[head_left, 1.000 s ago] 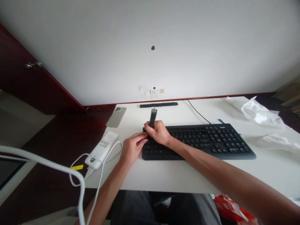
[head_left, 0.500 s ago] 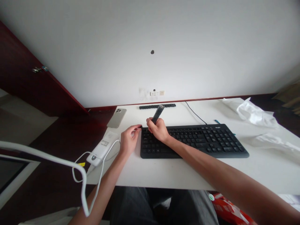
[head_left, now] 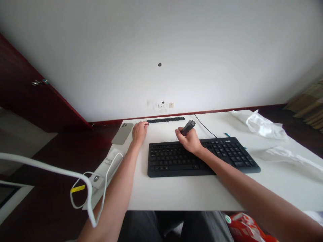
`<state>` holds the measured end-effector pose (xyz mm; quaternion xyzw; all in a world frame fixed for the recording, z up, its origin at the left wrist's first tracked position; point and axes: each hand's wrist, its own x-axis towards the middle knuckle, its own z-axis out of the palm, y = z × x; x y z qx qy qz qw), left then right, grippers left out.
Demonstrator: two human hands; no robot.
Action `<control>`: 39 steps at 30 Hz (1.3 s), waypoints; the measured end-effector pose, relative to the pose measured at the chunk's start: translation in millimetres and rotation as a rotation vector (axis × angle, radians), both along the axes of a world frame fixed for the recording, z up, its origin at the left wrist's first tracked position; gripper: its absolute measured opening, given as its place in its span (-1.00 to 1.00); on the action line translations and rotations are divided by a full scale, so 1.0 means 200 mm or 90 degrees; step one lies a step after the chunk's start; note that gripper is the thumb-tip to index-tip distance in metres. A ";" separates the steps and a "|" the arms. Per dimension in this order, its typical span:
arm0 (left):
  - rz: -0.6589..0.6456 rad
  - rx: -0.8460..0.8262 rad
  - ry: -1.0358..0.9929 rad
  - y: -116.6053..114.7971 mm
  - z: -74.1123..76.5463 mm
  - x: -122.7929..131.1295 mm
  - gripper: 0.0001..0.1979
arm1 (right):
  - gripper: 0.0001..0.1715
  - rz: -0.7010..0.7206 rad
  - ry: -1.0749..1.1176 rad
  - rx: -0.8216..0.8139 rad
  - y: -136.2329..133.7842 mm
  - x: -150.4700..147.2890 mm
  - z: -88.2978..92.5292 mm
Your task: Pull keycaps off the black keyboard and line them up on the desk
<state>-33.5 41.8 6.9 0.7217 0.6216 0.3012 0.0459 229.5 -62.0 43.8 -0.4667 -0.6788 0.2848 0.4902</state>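
A black keyboard lies on the white table. My right hand is closed around a thick, dark, stick-like tool, held like a pen with its top tilted right. The tool's lower tip is hidden, so I cannot tell whether it touches anything. It is over the keyboard's back edge. Farther back on the left, my left hand pinches a small black keycap at the left end of a row of black keycaps. That row lies along the table's back edge.
A phone lies left of my left hand. Nearer me are a white power strip and a looping white cable. Crumpled white wrapping covers part of the right side. A black cord runs behind the keyboard.
My left hand has moved from the keyboard's top left corner back to the keycap row. My right hand with the tool has shifted right along the keyboard's back edge. The view has tilted slightly.
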 end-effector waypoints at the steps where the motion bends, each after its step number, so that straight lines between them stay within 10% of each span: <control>1: -0.003 0.001 0.006 0.01 -0.01 0.00 -0.74 | -0.46 -0.019 0.025 -0.015 0.01 0.03 -0.01; 39: -0.021 0.045 0.091 -0.01 -0.04 -0.01 -0.49 | -0.45 -0.045 0.019 -0.093 0.05 0.07 -0.08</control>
